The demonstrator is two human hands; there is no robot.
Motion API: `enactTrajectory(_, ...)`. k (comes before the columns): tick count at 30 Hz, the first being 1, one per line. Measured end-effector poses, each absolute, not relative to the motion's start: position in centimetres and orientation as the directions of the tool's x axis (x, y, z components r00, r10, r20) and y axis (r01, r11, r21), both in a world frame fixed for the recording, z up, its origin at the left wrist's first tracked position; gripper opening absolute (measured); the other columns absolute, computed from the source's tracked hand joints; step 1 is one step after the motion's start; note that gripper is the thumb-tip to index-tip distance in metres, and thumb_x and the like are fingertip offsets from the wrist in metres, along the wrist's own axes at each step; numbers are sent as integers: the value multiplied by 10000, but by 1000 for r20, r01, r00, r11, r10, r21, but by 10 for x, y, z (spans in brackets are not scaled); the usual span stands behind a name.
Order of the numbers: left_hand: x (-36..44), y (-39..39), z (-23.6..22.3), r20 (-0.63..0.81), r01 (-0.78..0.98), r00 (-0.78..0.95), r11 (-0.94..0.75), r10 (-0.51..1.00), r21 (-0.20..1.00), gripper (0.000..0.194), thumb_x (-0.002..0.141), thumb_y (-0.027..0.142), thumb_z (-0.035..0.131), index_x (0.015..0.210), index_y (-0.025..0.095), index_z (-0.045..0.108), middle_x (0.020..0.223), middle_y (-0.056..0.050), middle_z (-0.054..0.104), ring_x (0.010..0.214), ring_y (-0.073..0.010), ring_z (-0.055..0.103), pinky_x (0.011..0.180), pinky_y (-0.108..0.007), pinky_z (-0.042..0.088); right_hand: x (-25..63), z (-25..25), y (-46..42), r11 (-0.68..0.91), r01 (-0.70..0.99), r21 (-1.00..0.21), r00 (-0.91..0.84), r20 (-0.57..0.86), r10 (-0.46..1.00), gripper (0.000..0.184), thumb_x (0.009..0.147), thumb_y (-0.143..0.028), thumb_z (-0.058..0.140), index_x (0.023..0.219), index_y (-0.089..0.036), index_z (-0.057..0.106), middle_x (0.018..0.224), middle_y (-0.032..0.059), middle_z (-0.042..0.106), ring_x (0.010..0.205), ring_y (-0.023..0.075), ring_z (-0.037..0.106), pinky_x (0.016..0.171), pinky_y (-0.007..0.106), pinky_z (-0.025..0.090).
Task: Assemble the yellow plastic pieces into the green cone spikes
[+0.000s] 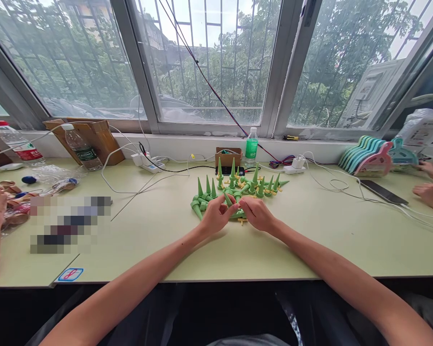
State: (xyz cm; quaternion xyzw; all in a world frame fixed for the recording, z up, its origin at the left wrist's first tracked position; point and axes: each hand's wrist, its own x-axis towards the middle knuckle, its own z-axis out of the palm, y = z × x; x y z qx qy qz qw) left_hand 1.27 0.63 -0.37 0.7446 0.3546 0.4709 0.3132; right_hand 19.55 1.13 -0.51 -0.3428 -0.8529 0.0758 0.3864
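Spike (227,197) leans upward, pinched in the left hand (217,212).

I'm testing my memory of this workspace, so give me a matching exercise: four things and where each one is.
1. Green spikes
2. Phone
3. Red-capped bottle
4. Yellow-and-black tool

A. Lying flat, towards the right
B. On the window ledge
C. Beside the left hand and right hand
D. At the far left

Pairs: 1-C, 2-A, 3-D, 4-B

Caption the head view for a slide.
Left hand holding a green spike, right hand close beside it, with more spikes clustered behind on a pale table.
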Motion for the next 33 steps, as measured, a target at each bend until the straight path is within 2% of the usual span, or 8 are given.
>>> enactTrajectory(8,12,8,-2,449,184,256,-499,856,847,265,819,415,645,858,175,539,602,38,536,397,-59,448,372,-179,340,195,-4,10,766,515,-386,-514,576,636,350,1009,-354,299,726,-193,427,612,-20,422,540,111,344,565,236,288)
enactTrajectory(19,12,8,-6,429,166,231,-469,874,867,275,849,445,596,835,175,545,500,62,450,368,-67,428,351,-181,319,194,-8,14,763,563,-317,-524,577,627,345,1000,-322,325,701,-190,435,607,-4,469,543,113,378,564,244,279)
enactTrajectory(33,10,10,-6,546,280,256,-602,798,748,354,850,509,571,808,158,573,567,24,512,412,-73,466,383,-188,353,193,-7,11,753,620,-220,-518,606,603,467,1015,-354,246,615,-185,419,545,-4,431,504,110,337,543,263,233)
